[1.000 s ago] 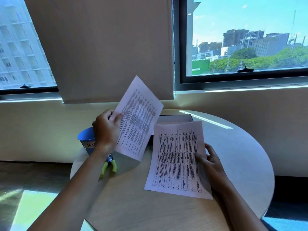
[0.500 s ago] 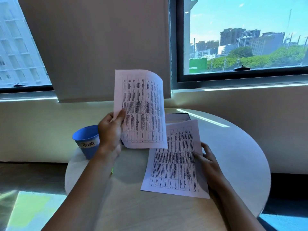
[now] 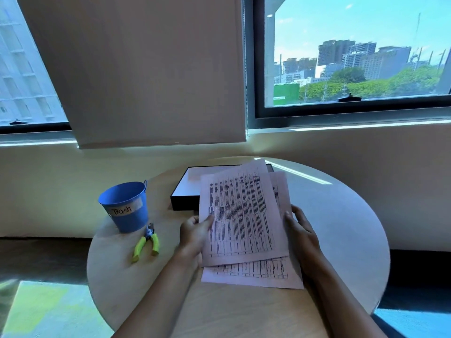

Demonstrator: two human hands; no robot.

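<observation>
L hand [image 3: 195,236] pinches thin printed top sheet [image 3: 240,213] at left edge, R hand [image 3: 301,231] touches its right edge w/ near-straight fingers, over second sheet [image 3: 256,274] on round wood table [image 3: 219,311].

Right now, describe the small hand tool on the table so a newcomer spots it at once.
Start at the round table under the window. On its left side stands a blue bucket labelled Trash; the pliers lie just in front of it, left of the left hand. They alone have lime-green handles.

blue bucket [image 3: 127,208], green pliers [image 3: 146,245], black tray [image 3: 183,203]
</observation>
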